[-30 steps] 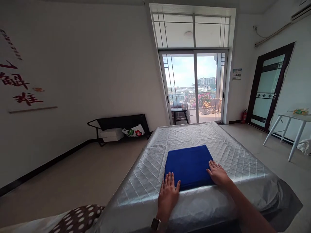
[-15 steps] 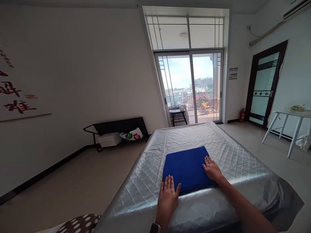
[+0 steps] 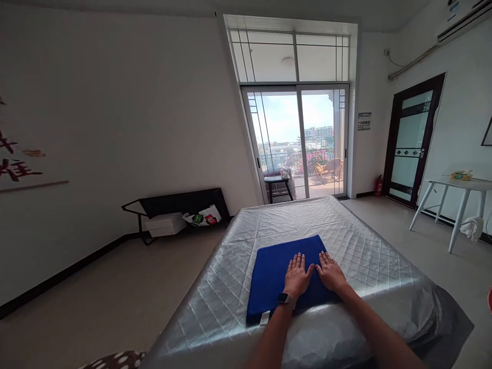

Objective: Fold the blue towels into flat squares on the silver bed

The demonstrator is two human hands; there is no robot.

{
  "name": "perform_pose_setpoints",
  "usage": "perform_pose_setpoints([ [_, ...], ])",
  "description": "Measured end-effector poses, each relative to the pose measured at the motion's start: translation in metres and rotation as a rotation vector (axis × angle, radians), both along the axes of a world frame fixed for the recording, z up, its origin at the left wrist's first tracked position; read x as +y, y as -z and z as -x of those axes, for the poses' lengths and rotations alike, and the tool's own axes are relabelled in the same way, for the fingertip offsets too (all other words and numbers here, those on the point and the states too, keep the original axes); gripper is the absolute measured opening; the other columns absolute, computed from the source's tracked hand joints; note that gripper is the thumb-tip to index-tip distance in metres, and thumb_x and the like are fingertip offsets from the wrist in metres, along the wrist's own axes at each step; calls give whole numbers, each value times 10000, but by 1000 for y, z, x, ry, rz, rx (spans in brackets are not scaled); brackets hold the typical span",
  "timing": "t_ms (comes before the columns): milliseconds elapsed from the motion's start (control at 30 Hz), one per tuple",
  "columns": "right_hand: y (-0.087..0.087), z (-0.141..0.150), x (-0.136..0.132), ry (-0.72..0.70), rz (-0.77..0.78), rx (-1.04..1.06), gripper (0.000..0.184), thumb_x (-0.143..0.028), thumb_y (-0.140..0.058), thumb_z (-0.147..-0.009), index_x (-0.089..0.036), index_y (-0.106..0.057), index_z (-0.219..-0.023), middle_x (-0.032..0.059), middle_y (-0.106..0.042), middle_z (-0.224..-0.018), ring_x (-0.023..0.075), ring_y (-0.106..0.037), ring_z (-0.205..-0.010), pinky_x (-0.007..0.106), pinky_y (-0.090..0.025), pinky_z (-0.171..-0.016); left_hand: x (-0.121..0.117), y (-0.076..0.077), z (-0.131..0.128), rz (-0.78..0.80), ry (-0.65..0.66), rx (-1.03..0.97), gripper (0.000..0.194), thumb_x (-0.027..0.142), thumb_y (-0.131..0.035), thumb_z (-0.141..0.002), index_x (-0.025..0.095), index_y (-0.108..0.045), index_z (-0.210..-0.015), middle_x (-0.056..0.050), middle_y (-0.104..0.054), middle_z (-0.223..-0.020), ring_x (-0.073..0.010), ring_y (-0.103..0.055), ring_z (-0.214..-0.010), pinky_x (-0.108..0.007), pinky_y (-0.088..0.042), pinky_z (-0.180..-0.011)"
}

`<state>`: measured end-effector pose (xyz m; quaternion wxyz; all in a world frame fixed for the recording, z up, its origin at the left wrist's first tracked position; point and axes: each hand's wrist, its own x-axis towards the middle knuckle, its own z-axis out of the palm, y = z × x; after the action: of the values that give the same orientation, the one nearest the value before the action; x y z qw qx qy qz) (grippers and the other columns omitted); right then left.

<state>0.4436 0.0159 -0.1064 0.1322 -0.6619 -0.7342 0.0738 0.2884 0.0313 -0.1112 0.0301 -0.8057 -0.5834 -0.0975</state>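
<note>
A folded blue cloth lies flat on a bed covered in silver quilted sheeting. My left hand, with a watch on the wrist, rests flat on the cloth's middle with fingers stretched out. My right hand lies flat beside it on the cloth's right part, fingers also spread. Neither hand holds anything. A small white tag shows at the cloth's near edge.
A black low rack with a white box and a bag stands by the left wall. A glass sliding door opens to a balcony with a stool. A white table stands at the right. A polka-dot fabric sits at the bottom left.
My left hand moved from the cloth's near left corner onto its middle. My right hand slid a little inward. The two hands now lie side by side.
</note>
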Motion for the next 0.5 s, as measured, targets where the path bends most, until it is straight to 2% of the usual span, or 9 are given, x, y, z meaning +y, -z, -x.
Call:
perform_pose_setpoints([
  [133,0,1,0,3,2,12,622,-359,-290,-1024,-38,-329,-1555,180,-308,-1612,252,-224,-1526,433,-258,-1215,0,17,55,4,-90,50,712,559,-169,-1014,121,-411,-1521,-140,-392,-1589,-276,-328,-1495,-478,-296,-1218],
  [267,-5,1,-3,0,27,1,631,-351,-272,-1024,-22,-300,-1561,177,-271,-1628,242,-196,-1533,428,-233,-1223,-10,21,109,20,-230,104,758,547,-156,-1015,26,-355,-1528,-193,-333,-1601,-289,-306,-1502,-460,-276,-1222],
  [367,-9,1,-3,5,71,-23,641,-352,-264,-1024,-12,-270,-1568,176,-241,-1639,234,-170,-1540,419,-212,-1227,-18,20,126,18,-324,89,789,566,-150,-1009,1,-344,-1526,-200,-310,-1609,-284,-285,-1511,-419,-269,-1223],
  [500,-12,0,1,5,142,-68,657,-386,-230,-1026,-42,-235,-1585,161,-217,-1649,230,-146,-1545,452,-155,-1234,-20,25,128,-31,-335,50,817,594,-157,-999,-5,-377,-1508,-218,-350,-1592,-296,-309,-1501,-420,-299,-1207],
])
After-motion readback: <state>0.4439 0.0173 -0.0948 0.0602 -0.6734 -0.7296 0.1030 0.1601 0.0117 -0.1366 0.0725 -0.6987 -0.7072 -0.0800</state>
